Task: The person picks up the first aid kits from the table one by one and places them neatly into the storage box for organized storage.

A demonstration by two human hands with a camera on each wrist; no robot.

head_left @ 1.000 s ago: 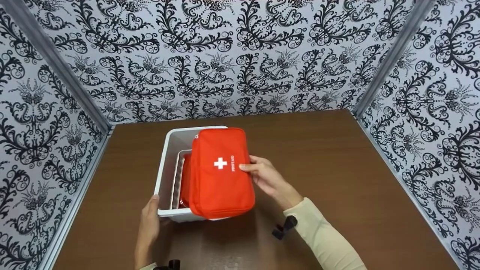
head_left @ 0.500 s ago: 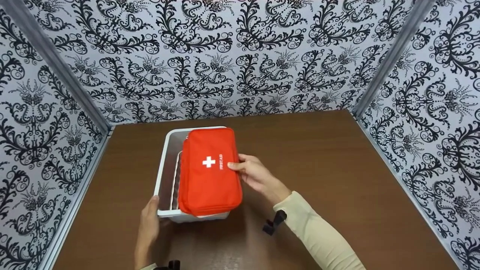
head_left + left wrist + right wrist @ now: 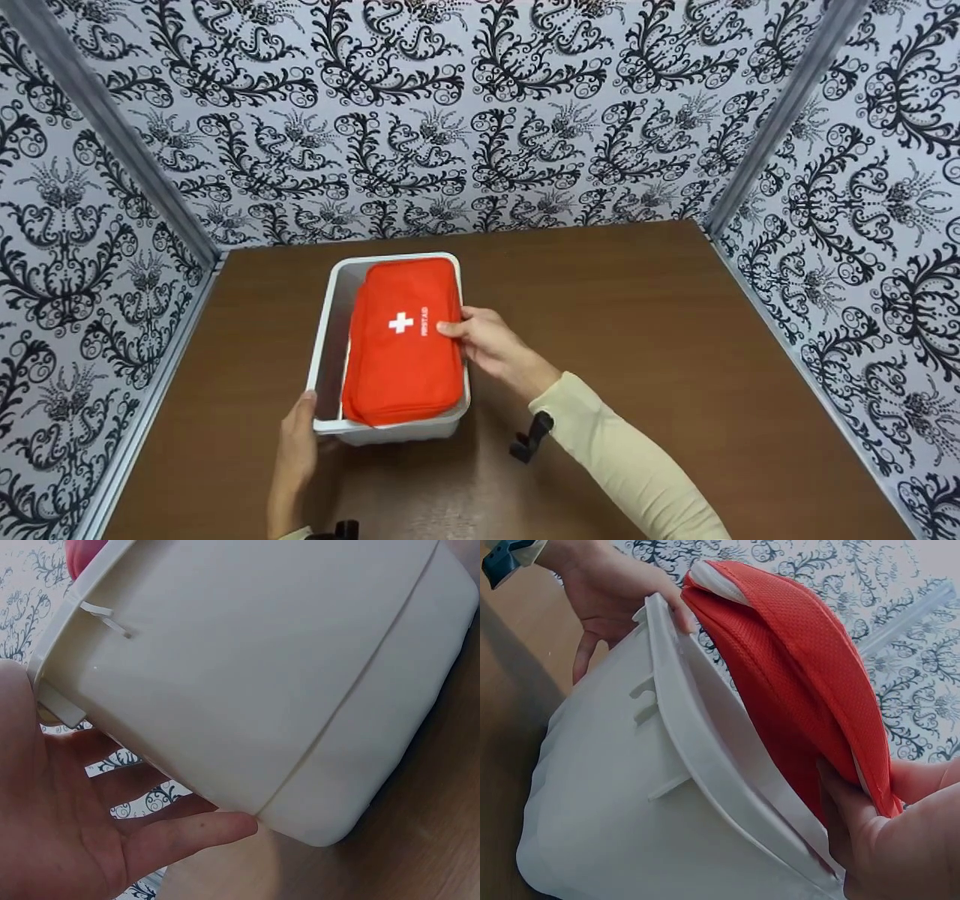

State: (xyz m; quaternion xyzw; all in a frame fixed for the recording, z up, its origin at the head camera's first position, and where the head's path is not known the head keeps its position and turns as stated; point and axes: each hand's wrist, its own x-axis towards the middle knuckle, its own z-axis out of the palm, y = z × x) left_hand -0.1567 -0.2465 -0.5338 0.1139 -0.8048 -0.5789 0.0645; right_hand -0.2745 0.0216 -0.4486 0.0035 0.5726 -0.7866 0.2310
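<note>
A red first aid bag (image 3: 405, 375) with a white cross lies tilted over the mouth of a white plastic bin (image 3: 322, 345) in the head view. My right hand (image 3: 495, 345) pinches the bag's right edge, thumb on top and fingers beneath. From the right wrist, the bag (image 3: 802, 682) shows its zipper side and hangs above the bin's rim (image 3: 682, 720). My left hand (image 3: 295, 446) holds the bin's near left corner, thumb over the rim. In the left wrist view its fingers (image 3: 195, 836) stretch along the bin's outer wall. The bag hides most of the bin's inside.
The bin stands on a brown wooden table (image 3: 600, 315), left of the middle. Patterned walls (image 3: 480, 135) enclose the table at the back and both sides, with grey metal posts (image 3: 780, 112) at the corners. Black wrist cameras (image 3: 532, 437) sit on both wrists.
My right hand has carried the first aid bag left and slightly down, over the bin, covering the red and white-edged things seen inside earlier. The left hand and the bin have stayed put.
</note>
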